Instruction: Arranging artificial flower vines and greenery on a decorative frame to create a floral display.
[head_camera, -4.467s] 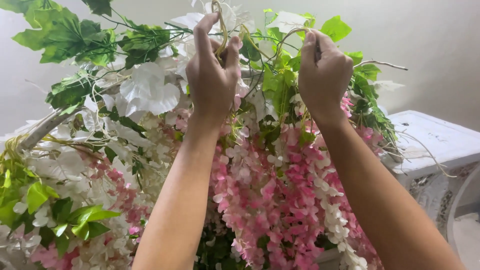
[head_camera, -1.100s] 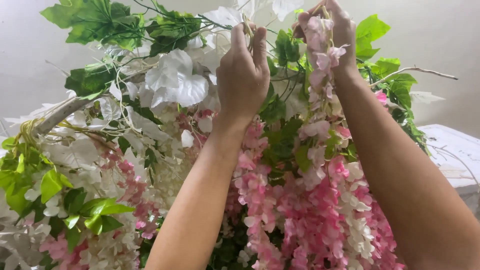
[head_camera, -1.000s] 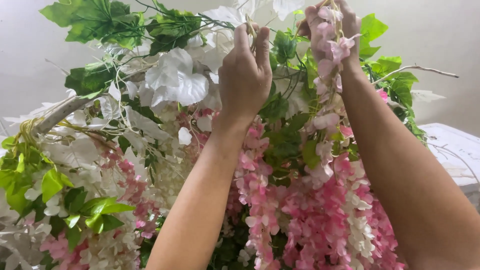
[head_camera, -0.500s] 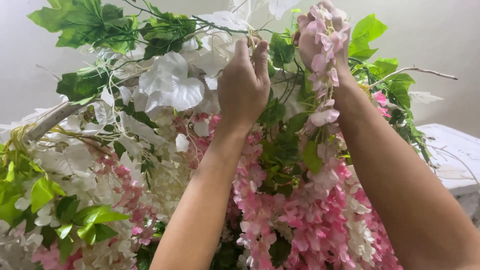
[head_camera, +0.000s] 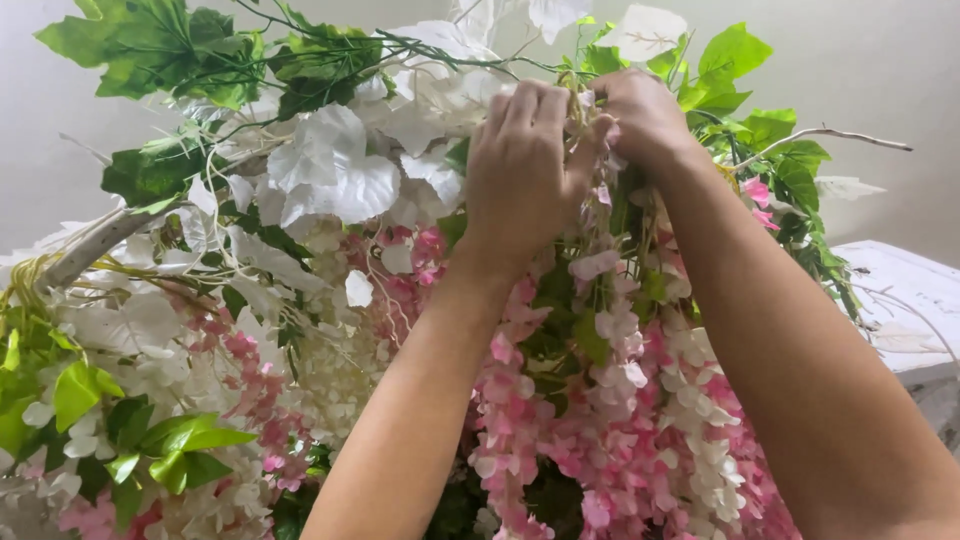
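Left hand (head_camera: 522, 170): my fingers curl together, pinching the top of a pale pink flower strand (head_camera: 612, 300).
Right hand (head_camera: 645, 118): closed on the same spot, touching my left.
Strand: hangs among green leaves (head_camera: 170, 50).

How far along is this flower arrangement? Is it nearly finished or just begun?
It looks well along. Many pink and white flower strands already hang in a thick curtain, with green leaves and white leaves spread along the top. In hand: the left hand and right hand meet at the top of a pale pink strand, among the stems. One bare twig at the right has no flowers.
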